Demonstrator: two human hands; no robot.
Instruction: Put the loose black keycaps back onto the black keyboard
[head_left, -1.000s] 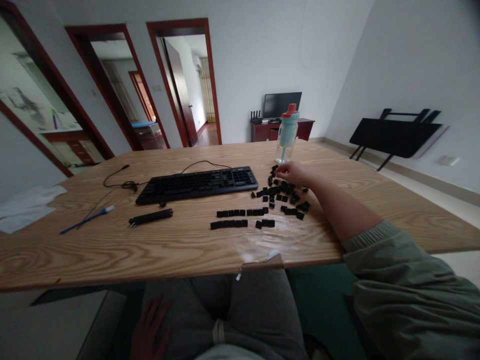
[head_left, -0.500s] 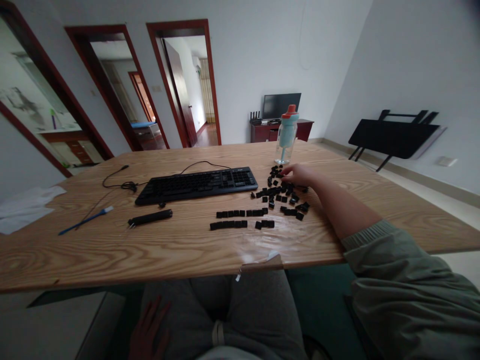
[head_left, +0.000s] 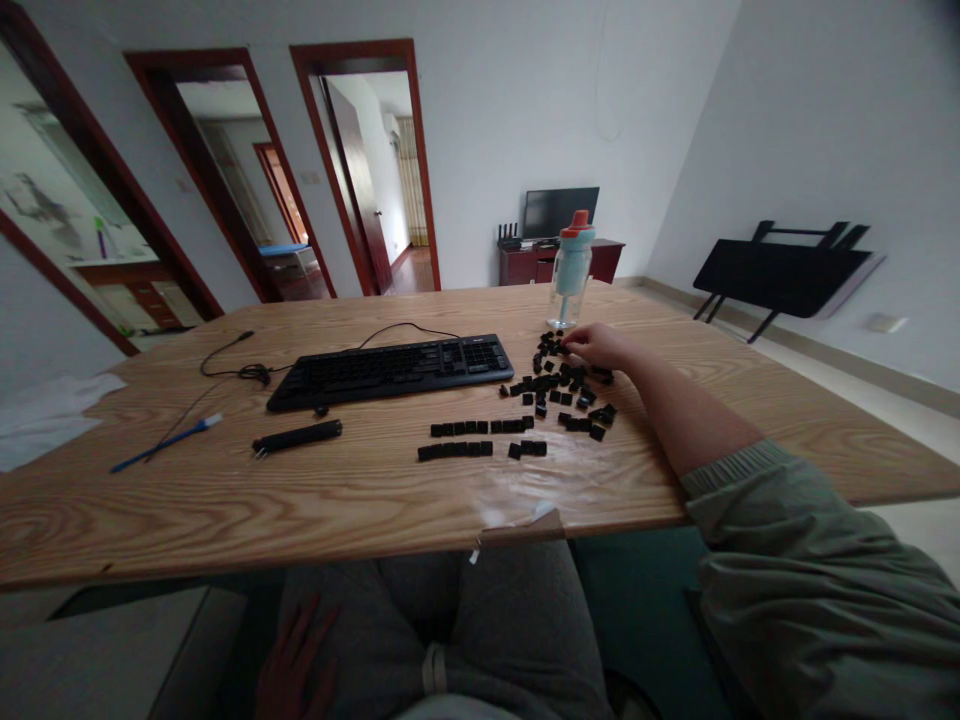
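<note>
My right hand (head_left: 597, 347) reaches over the loose black keycaps (head_left: 552, 382) on the right of the table. Its fingertips are pinched together on a small black keycap at the far part of the pile; the fingers partly hide it. Left of the pile lies a black keyboard (head_left: 397, 372), with its cable trailing behind. Nearer to me, several keycaps stand in two short rows, a farther row (head_left: 459, 428) and a nearer row (head_left: 455, 450). My left hand (head_left: 300, 650) rests open on my thigh, below the table edge, holding nothing.
A clear bottle (head_left: 568, 285) with a red lid stands just behind the pile. To the left are a blue brush (head_left: 169, 443), a black bar-shaped piece (head_left: 298, 437), a coiled cable (head_left: 251, 373) and white paper (head_left: 52, 415). Clear tape (head_left: 517, 520) covers the table's front edge.
The whole view has shifted very slightly. My right hand stays at the far keycaps with hardly any movement, and my left hand remains on the thigh.
</note>
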